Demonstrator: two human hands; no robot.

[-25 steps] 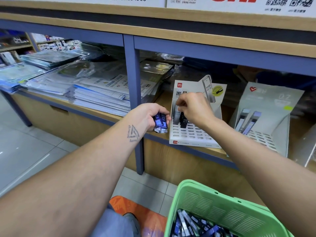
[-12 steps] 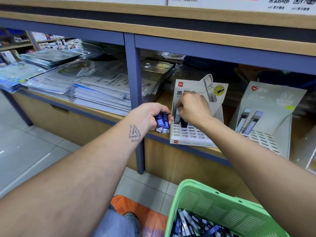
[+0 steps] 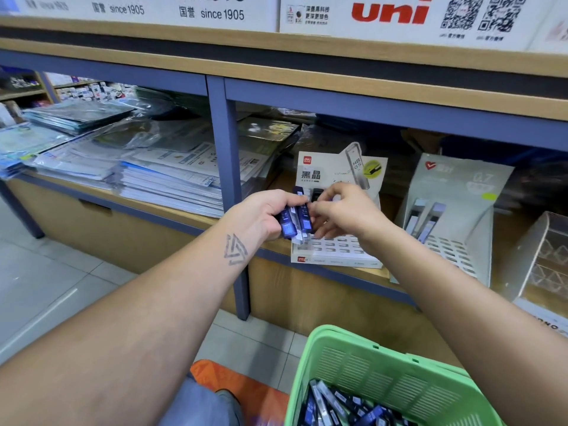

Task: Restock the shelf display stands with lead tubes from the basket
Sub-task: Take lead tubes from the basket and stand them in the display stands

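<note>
The wooden shelf [image 3: 172,207] carries stacks of wrapped paper goods [image 3: 159,176] on its left part. On its right part stand a white display stand [image 3: 338,250], a grey display stand [image 3: 461,210] and a clear plastic holder [image 3: 544,256]. The green basket [image 3: 384,376] is lower, in front of the shelf.

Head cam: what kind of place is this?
Most likely a stationery shop: brand signs for uni and Kokuyo above the shelf, cardboard display stands for pencil lead tubes, and stacks of wrapped paper goods.
</note>
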